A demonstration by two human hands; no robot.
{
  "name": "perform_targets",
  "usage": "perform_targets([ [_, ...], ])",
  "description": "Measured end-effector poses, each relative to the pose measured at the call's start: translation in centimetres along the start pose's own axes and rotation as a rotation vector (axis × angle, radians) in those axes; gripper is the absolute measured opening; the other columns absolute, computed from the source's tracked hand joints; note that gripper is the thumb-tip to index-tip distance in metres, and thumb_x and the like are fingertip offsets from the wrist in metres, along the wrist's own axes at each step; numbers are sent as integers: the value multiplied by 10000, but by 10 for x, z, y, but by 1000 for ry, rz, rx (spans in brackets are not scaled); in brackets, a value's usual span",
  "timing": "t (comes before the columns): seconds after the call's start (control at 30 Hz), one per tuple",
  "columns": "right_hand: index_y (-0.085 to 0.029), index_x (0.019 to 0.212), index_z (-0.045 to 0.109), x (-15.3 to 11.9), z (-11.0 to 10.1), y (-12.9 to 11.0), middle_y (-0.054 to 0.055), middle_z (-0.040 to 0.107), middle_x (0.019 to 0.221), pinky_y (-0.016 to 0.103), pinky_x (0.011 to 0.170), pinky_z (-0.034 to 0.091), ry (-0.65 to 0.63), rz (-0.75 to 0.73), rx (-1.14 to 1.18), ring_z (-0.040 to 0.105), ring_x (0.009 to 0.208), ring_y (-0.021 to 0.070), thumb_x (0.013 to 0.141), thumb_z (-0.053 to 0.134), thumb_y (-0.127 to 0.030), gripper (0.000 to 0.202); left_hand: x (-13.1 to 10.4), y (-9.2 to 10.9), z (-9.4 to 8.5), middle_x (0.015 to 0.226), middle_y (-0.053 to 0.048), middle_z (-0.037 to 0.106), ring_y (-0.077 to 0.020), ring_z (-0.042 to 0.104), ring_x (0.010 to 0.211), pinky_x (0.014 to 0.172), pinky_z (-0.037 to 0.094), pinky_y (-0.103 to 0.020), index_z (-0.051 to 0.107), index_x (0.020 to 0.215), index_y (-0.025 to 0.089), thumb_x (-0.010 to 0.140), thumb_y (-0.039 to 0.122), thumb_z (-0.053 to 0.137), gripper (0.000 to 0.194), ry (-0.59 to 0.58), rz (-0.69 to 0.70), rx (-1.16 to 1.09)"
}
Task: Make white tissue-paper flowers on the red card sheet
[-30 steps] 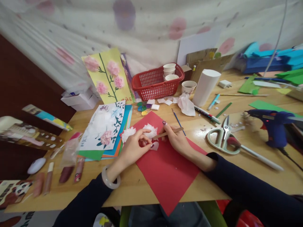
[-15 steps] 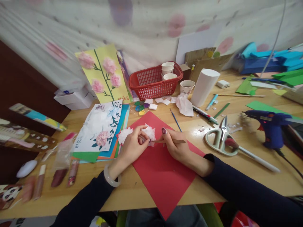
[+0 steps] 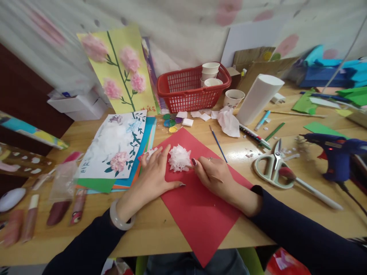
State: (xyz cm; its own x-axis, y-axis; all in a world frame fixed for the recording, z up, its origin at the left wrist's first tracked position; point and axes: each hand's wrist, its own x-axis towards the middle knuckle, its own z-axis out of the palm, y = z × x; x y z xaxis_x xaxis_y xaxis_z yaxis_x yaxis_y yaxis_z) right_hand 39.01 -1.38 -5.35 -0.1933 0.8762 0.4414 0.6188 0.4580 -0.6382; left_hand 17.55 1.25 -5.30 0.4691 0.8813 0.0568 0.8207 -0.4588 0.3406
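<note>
A red sheet of paper (image 3: 200, 214) lies turned cornerwise on the table. On its upper part sits a white ruffled paper flower (image 3: 179, 158). My left hand (image 3: 153, 173) rests left of this flower with fingers spread, holding nothing, and partly covers a second white flower (image 3: 149, 154). At the right of the uncovered flower, my right hand (image 3: 212, 173) is closed around a thin wooden stick (image 3: 217, 178), whose tip is hidden by the fingers.
Behind stand a red basket (image 3: 189, 91) with paper cups, a white roll (image 3: 260, 99) and a yellow flower picture (image 3: 120, 72). Scissors (image 3: 272, 166), a brush (image 3: 315, 193) and a blue glue gun (image 3: 334, 152) lie right. Stacked papers (image 3: 114, 149) lie left.
My left hand has let go of the flower and opened, its fingers now spread to the left. My right hand has turned, still with the stick. The whole view has shifted slightly.
</note>
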Motion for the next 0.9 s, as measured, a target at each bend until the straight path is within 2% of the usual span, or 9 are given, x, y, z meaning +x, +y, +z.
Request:
perform_targets([
  [0.23, -255, 631, 293, 0, 1, -2, -32, 355, 505, 295, 507, 210, -12, 23, -19, 293, 447, 126, 931, 379, -306, 316, 0, 0, -1, 1521, -216, 403, -425, 314, 1426, 1131, 127, -633, 191, 1522, 240, 652, 629, 775, 1118, 4, -8, -4],
  [0.4, -238, 647, 510, -3, -2, 0, 22, 577, 568, 284, 525, 331, 59, 232, 166, 494, 490, 146, 972, 384, -485, 427, 0, 1, 0, 1526, -220, 394, -420, 308, 1430, 1127, 121, -643, 195, 1520, 248, 663, 649, 758, 1101, 7, -12, -9],
  [0.47, -236, 639, 556, -5, -6, -1, 38, 622, 579, 290, 535, 375, 107, 298, 249, 546, 509, 159, 964, 365, -581, 511, 0, 0, 1, 1521, -221, 400, -418, 310, 1429, 1129, 115, -643, 210, 1516, 250, 658, 663, 754, 1096, 20, -20, -1],
  [0.57, -234, 572, 553, -5, -10, -5, 43, 623, 541, 298, 530, 401, 169, 321, 305, 561, 497, 163, 928, 364, -674, 597, 0, -2, 2, 1513, -219, 411, -425, 315, 1424, 1134, 110, -642, 240, 1507, 248, 643, 681, 753, 1093, 30, -24, 3],
  [0.73, -228, 525, 561, -4, -11, -8, 39, 604, 488, 296, 496, 399, 215, 324, 364, 547, 454, 156, 905, 386, -707, 635, 0, 3, 0, 1524, -231, 394, -422, 290, 1436, 1138, 108, -644, 258, 1505, 210, 663, 682, 739, 1078, 30, 0, -2],
  [0.83, -225, 526, 576, -2, -7, -7, 34, 588, 462, 298, 496, 419, 229, 356, 450, 543, 443, 159, 899, 420, -694, 618, -1, 8, -4, 1542, -226, 371, -423, 256, 1454, 1143, 95, -651, 268, 1502, 201, 657, 638, 769, 1075, 5, -15, -20],
  [0.9, -221, 532, 580, 0, -4, -5, 28, 576, 441, 295, 481, 424, 254, 424, 526, 533, 425, 157, 884, 457, -686, 596, 0, 8, -12, 1529, -194, 409, -410, 280, 1448, 1151, 120, -633, 324, 1476, 220, 669, 570, 785, 993, 1, -2, -49],
])
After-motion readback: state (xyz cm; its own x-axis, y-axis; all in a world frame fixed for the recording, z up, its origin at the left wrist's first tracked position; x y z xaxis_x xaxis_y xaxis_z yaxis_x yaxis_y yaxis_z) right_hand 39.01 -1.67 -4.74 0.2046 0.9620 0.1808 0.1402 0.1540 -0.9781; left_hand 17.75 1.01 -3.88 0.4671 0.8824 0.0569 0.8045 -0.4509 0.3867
